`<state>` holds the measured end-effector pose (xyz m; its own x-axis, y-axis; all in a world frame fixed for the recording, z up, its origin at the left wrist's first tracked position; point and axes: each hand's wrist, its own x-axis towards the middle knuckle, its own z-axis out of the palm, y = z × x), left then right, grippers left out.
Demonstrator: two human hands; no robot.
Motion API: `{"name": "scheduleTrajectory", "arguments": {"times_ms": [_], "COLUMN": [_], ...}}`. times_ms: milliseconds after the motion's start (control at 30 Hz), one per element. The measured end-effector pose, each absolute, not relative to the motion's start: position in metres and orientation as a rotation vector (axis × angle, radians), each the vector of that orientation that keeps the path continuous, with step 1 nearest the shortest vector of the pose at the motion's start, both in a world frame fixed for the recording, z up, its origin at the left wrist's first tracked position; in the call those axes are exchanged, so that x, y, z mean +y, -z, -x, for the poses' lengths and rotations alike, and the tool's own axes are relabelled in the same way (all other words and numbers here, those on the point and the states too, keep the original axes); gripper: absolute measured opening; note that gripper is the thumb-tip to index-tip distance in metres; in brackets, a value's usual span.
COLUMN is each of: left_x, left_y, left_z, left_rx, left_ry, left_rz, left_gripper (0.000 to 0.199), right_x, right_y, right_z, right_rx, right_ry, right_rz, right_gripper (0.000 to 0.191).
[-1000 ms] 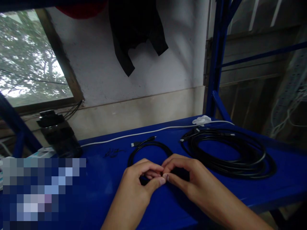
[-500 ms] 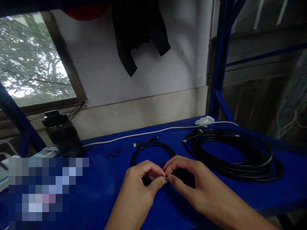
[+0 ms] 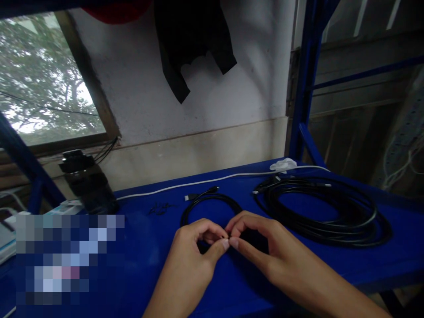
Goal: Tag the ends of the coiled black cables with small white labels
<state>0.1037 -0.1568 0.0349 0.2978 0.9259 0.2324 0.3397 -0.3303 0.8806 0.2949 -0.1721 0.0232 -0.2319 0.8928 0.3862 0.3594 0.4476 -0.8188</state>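
Fingertip to fingertip, my left hand (image 3: 195, 249) and my right hand (image 3: 268, 238) are both closed in a pinch. A tiny dark bit shows between them, too small to name. They are over the near side of a small coil of black cable (image 3: 214, 196), whose front part they hide. At the coil's far side lie its two ends, a flat USB-type plug (image 3: 191, 197) and a thinner plug (image 3: 213, 189). To the left is a little heap of thin black bits (image 3: 161, 208), perhaps ties.
A larger coil of black cable (image 3: 318, 236) lies to the right on the blue shelf (image 3: 145, 251). Along the back run a white cable (image 3: 179, 183) and a crumpled white piece (image 3: 283, 165). A dark bottle (image 3: 88, 183) stands at left beside a power strip (image 3: 68, 207). A patch at lower left is pixelated.
Both hands stay pinched together in nearly the same place, with only slight finger movement. The whole view has shifted a little. The coils have not moved.
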Motion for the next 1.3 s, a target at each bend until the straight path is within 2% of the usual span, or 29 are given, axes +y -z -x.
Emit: {"name": "scheduleTrajectory", "arguments": {"times_ms": [133, 867, 1300], "left_x": [-0.156, -0.1553, -0.1554], "left_y": [-0.0344, -0.035, -0.0365], "left_z": [-0.1034, -0.1029, -0.1028], "left_rx": [1.134, 1.124, 1.115], "left_ry": [-0.999, -1.021, -1.032], "left_rz": [-1.838, -1.826, -1.814], "left_gripper": [0.008, 0.006, 0.006], "right_x": [-0.174, -0.1655, -0.1669], "right_y": [-0.0237, -0.0195, -0.0219], "right_z": [-0.2935, -0.2959, -0.2964], "right_rx": [-1.792, -1.742, -1.778], "right_ry": [-0.742, -0.711, -0.739], "right_rz": [1.079, 1.137, 1.053], "right_gripper": [0.015, 0.006, 0.011]}}
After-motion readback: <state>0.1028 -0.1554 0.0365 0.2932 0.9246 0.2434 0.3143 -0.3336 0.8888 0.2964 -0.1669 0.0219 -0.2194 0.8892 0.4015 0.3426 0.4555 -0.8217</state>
